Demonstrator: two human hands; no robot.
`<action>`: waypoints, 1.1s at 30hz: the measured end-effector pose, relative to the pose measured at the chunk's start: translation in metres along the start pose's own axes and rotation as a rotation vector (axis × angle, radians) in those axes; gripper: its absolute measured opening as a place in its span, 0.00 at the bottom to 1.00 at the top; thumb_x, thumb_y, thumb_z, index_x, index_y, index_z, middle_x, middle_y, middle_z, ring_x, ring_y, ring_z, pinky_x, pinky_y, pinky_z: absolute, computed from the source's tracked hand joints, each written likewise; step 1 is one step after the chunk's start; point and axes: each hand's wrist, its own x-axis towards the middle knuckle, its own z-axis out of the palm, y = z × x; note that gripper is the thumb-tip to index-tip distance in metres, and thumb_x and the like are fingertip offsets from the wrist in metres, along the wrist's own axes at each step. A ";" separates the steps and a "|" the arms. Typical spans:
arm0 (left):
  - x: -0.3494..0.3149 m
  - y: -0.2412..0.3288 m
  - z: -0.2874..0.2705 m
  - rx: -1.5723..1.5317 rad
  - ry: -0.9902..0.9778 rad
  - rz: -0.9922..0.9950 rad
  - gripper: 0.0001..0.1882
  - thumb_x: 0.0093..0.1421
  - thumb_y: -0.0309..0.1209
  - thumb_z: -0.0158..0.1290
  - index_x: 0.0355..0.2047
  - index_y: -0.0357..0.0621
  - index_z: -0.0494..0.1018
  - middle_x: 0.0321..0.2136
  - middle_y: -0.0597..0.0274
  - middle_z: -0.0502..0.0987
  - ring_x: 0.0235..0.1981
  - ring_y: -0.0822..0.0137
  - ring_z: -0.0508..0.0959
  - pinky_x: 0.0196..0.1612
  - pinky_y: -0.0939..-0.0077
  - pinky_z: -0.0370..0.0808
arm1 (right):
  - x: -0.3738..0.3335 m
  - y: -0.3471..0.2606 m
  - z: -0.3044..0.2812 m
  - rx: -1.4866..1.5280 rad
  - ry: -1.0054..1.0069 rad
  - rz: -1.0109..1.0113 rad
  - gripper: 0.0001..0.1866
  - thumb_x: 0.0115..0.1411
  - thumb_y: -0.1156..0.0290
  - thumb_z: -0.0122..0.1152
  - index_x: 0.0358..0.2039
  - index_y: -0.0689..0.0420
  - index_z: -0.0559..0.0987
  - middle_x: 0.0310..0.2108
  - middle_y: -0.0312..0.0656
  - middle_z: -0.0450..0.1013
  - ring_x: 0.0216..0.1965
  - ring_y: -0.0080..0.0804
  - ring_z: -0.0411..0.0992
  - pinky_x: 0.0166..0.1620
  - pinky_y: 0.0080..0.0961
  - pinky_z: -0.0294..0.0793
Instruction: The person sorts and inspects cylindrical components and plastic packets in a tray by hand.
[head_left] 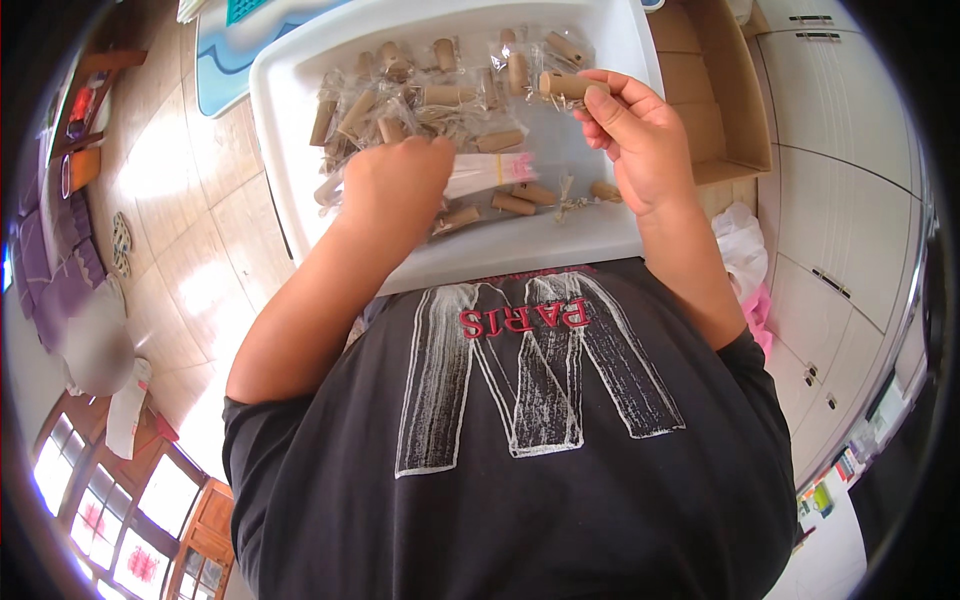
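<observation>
My feed: a head-worn fisheye, facing down.
I look from just above the black shirt (540, 500) toward the nearby white tray (520, 253), straight edges bending rimward.

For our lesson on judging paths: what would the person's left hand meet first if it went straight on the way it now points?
Most likely the left hand would meet the brown cylinder just ahead in the white tray; depth is unclear, so they may be touching.
</observation>
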 end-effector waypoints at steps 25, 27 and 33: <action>0.012 -0.013 -0.010 -1.576 -0.045 -0.463 0.06 0.52 0.26 0.56 0.27 0.36 0.72 0.17 0.66 0.72 0.18 0.78 0.69 0.22 0.86 0.67 | -0.012 -0.002 0.017 -0.723 -0.002 -0.911 0.13 0.48 0.83 0.61 0.36 0.62 0.75 0.28 0.41 0.73 0.27 0.25 0.70 0.31 0.18 0.70; 0.013 -0.011 -0.009 -1.566 -0.036 -0.468 0.06 0.52 0.26 0.56 0.27 0.36 0.72 0.17 0.66 0.72 0.18 0.78 0.70 0.22 0.86 0.67 | -0.012 -0.002 0.019 -0.815 -0.053 -0.925 0.13 0.47 0.83 0.61 0.36 0.61 0.76 0.27 0.40 0.72 0.25 0.25 0.69 0.29 0.19 0.69; 0.016 -0.005 -0.008 -1.484 0.022 -0.370 0.08 0.51 0.26 0.58 0.30 0.33 0.73 0.21 0.65 0.75 0.21 0.79 0.73 0.26 0.87 0.70 | -0.016 0.001 0.028 -0.648 -0.125 -0.546 0.12 0.49 0.81 0.61 0.36 0.62 0.75 0.25 0.37 0.70 0.26 0.20 0.67 0.29 0.17 0.67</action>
